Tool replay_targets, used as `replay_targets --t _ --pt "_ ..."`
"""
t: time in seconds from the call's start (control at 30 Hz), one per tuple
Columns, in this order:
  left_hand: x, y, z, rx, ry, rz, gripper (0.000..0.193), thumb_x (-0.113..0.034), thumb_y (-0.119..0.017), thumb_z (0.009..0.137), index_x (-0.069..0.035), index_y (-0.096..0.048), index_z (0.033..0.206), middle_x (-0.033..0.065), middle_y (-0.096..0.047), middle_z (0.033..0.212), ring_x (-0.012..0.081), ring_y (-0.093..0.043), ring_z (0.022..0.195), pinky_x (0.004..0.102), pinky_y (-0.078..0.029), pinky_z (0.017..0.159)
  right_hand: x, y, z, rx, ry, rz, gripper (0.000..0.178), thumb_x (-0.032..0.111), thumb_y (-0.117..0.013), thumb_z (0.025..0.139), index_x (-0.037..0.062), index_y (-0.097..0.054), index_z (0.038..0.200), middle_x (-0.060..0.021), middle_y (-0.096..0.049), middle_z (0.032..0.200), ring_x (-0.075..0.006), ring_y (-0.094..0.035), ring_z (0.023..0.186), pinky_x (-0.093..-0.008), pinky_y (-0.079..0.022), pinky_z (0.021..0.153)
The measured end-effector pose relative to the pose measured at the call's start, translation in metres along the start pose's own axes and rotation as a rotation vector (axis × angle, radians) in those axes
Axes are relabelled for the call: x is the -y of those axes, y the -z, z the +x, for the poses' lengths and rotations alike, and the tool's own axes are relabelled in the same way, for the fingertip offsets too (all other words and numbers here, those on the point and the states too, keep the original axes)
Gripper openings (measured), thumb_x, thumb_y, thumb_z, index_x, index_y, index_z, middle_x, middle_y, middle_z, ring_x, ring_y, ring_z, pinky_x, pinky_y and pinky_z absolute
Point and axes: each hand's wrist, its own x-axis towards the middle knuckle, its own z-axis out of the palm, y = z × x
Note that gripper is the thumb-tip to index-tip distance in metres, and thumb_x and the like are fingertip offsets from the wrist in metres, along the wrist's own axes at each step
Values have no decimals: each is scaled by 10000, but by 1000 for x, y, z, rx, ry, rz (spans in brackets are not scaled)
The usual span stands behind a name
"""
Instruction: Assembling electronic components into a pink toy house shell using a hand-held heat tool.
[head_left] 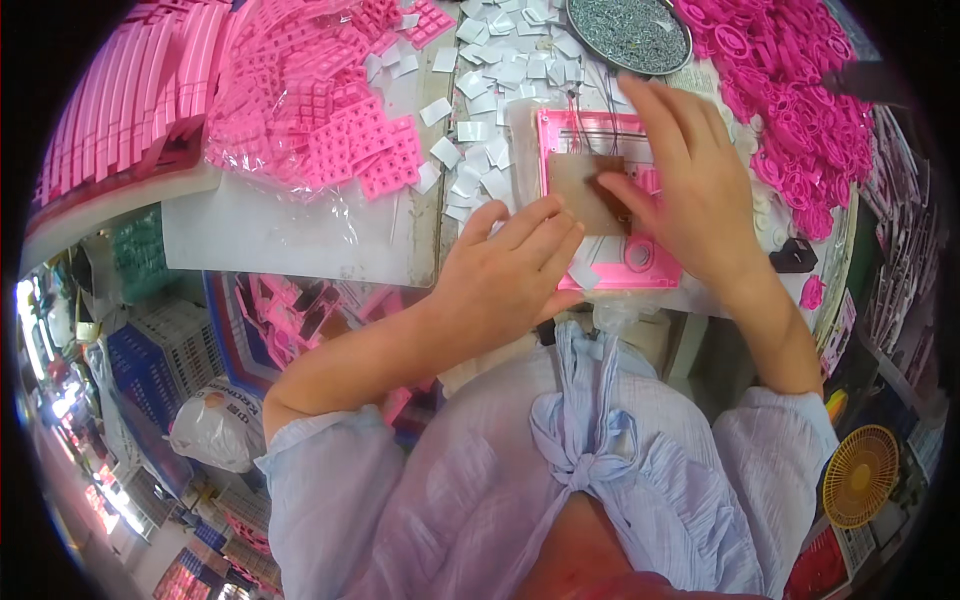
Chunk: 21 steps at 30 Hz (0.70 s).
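Note:
A brown circuit board (578,190) lies over a pink plastic housing (658,278) near the front edge of the table, with thin wires (600,105) running up from behind it. My left hand (500,265) rests at the board's lower left corner, its fingers stretched out. Above the board's right side is my right hand (700,185), fingers apart and the thumb over the board's face; it grips nothing that I can see. A small white square piece (583,275) sits by my left fingertips. Part of the housing is hidden under the board and my hands.
Many white square pieces (478,100) are scattered left of the housing. Pink keypads (350,140) pile up further left, beside curved pink strips (150,90). A round tray of small metal parts (632,35) stands at the back. Dark pink rings (800,110) heap at the right.

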Motion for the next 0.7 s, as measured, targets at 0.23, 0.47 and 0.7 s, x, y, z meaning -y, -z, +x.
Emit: replay_targets --t 0.23,0.47,0.7 --pt "3 2 9 -20 -25 -31 605 -434 -733 820 -37 -629 1265 66 -619 1278 203 -551 1246 398 -403 950 27 -13 -48 216 144 11 591 334 -691 858 -74 -602 1277 -215 -557 1402 -354 -498 1336 -474 -384 1120" --pt "7 23 20 141 -110 89 497 -394 -735 825 -50 -653 1174 65 -633 1249 213 -581 1184 387 -428 894 -12 35 -23 119 284 347 403 272 -647 882 -68 -662 1098 -196 -663 1210 -328 -613 1155 -457 -495 961" --pt "62 34 172 165 -56 -375 222 -287 -622 885 -81 -694 846 144 -661 700 330 -672 693 479 -524 677 -95 99 41 -1021 73 1332 325 188 -670 919 8 -585 1175 -95 -639 840 -210 -631 777 -363 -538 742"
